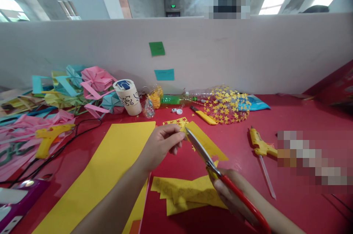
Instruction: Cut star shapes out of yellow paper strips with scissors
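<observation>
My left hand (165, 139) is closed in a pinch on a small piece of yellow paper (183, 129). The scissors (199, 147), silver-bladed with red handles, are in my right hand (230, 190), their tips touching or very near that piece. Just behind the blades is a yellow paper strip (211, 142). Small yellow star cutouts (193, 148) lie beneath on the red table. Nearer me is a fanned stack of yellow paper strips (190, 191) with faint drawn outlines. A large yellow sheet (110, 164) extends under my left forearm.
Pink and blue folded paper shapes (96, 79) heap at the left, beside a white cup (127, 97). Along the back lie a plastic bottle (172, 99), a yellow cutter (205, 116) and a star-covered clear ball (227, 105). Glue guns (51, 138) rest at both sides.
</observation>
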`<state>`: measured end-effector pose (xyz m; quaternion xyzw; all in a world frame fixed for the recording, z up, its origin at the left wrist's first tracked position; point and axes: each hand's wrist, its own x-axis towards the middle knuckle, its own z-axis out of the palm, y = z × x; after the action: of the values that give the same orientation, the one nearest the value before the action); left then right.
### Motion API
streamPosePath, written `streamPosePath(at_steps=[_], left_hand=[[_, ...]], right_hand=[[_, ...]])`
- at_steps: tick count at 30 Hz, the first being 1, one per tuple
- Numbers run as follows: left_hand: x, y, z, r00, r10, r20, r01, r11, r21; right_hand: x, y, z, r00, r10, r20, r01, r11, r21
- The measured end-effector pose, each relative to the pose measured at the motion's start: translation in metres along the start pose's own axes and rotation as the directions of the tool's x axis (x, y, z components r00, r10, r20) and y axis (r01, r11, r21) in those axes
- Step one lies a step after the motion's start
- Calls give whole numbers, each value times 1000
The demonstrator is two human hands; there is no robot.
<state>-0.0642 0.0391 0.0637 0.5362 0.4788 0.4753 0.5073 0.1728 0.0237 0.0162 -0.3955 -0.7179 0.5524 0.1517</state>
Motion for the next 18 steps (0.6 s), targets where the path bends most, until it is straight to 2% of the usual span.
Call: streamPosePath(at_steps=[8, 12, 18], left_hand=[[2, -4, -2, 997, 16, -75, -22, 996, -82], [3, -3, -2, 994, 1, -113, -16, 991, -130], [1, -4, 5, 998, -67, 5, 67, 990, -121]], right_hand=[[1, 3, 1, 1000, -8, 1, 8, 1000, 24], [2, 2, 2, 999, 22, -28, -23, 1000, -20], [4, 1, 5, 998, 21, -60, -24, 999, -40]])
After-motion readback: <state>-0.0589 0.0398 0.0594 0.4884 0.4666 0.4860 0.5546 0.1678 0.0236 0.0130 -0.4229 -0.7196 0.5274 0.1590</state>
